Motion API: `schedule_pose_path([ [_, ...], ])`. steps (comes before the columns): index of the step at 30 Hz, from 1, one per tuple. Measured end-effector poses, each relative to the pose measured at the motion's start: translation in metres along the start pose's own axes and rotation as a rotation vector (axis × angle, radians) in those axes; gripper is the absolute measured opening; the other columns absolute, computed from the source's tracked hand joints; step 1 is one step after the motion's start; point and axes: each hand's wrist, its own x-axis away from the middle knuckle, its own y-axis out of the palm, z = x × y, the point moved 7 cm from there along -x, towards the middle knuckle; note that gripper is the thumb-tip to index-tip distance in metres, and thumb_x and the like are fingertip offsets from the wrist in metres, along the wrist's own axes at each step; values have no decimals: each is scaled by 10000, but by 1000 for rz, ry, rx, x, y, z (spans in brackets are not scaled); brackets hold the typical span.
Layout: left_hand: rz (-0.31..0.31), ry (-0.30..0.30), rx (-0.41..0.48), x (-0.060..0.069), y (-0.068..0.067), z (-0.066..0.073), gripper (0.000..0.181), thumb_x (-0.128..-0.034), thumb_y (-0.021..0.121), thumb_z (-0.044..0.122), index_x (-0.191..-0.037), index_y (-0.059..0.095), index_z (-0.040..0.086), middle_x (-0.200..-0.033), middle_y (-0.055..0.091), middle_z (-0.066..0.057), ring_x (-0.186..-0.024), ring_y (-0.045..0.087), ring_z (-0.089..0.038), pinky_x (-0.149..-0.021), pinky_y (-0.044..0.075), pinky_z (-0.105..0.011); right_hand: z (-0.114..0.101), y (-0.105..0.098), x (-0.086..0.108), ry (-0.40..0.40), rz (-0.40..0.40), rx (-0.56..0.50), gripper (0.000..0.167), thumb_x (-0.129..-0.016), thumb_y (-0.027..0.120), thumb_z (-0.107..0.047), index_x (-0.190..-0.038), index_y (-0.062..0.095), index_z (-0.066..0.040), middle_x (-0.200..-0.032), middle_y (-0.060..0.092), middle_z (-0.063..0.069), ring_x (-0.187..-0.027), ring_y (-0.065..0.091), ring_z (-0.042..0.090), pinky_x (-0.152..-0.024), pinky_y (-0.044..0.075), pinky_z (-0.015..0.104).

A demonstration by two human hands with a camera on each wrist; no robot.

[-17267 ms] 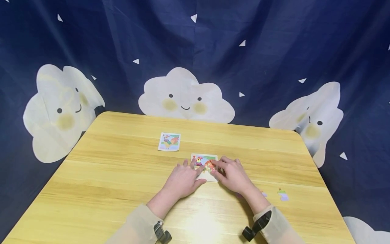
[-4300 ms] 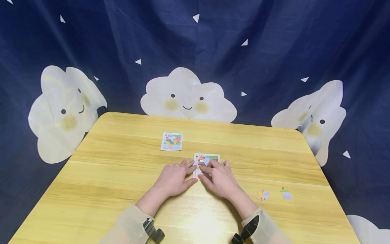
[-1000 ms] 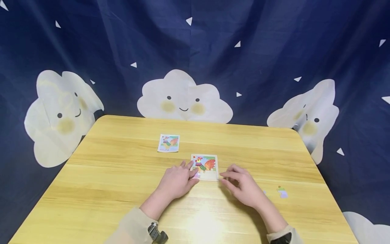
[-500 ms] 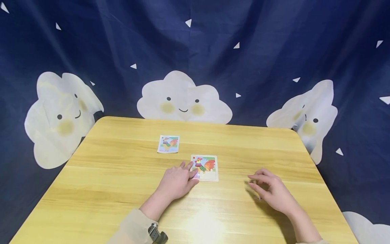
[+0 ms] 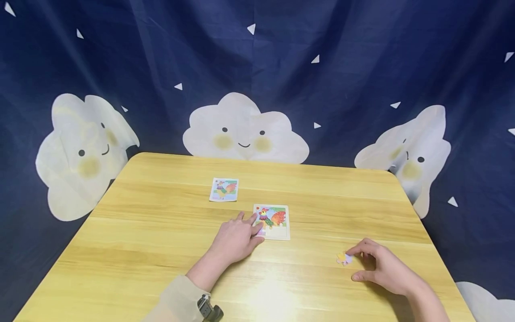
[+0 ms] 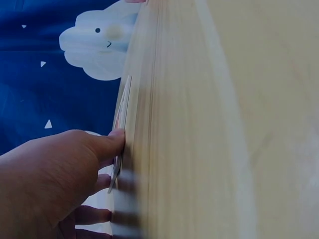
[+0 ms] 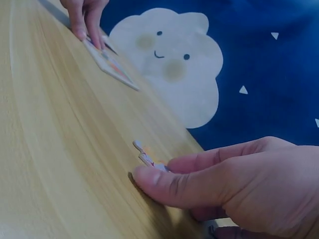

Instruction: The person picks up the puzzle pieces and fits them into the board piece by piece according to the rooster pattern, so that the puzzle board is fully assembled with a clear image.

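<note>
A white-framed jigsaw puzzle (image 5: 277, 219) with a rooster picture lies on the table. Its lower right part shows pale bare backing. My left hand (image 5: 235, 239) rests on the puzzle's left side, fingers extended over it and thumb at its near edge. At the right, a yellow and lilac puzzle piece (image 5: 343, 258) lies on the table. My right hand (image 5: 388, 268) is over the table there, its index fingertip at this piece's right edge; thumb and index are well apart. In the right wrist view, the thumb partly covers the puzzle piece (image 7: 148, 157).
A paper card (image 5: 224, 190) with the same rooster picture lies behind the puzzle, to the left. The wooden table (image 5: 161, 214) ends at a dark blue curtain (image 5: 342, 53) with clouds and white triangles.
My right hand has left the puzzle and moved right to the yellow and lilac piece. A green and lilac piece seen earlier is hidden near it. The left hand stays on the puzzle.
</note>
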Motion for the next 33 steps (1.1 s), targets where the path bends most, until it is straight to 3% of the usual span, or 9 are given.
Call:
schedule_pose_path([
  [9,-23,-11,-2,0,2,0,502,-1058,576,537,-1465,668,256,-1572,530,-41,-1425,492,-446,-968,537,-627,-1,3,-5,18,24,-6,230,-906,851,-183,-1103,732,-179,-933,620,-61,-762,541,111,-627,462,255],
  [16,-19,-12,-3,0,2,0,498,-1056,577,539,-1463,669,266,-1568,538,-36,-1425,497,-435,-943,548,-626,0,7,-10,75,58,-22,351,-922,843,-177,-1225,709,-62,-935,612,-20,-778,552,110,-636,467,258],
  [23,-20,-10,-8,1,0,0,500,-1060,570,539,-1468,666,266,-1567,538,-38,-1427,496,-432,-940,551,-626,-4,8,-14,15,84,56,218,-913,844,-138,-1099,735,-164,-923,596,-69,-754,524,72,-626,464,241],
  [30,-13,-9,-4,2,0,0,499,-1062,568,537,-1471,662,267,-1569,536,-38,-1423,501,-430,-953,544,-625,-2,10,-16,97,80,42,241,-904,862,-186,-1028,654,-191,-891,629,-89,-756,543,69,-648,459,253],
  [33,-13,-9,-3,2,1,0,502,-1061,568,541,-1470,663,268,-1567,538,-39,-1420,505,-429,-948,547,-623,-4,13,-17,76,75,10,200,-930,836,-165,-1032,666,-193,-867,650,-100,-746,574,76,-637,483,249],
])
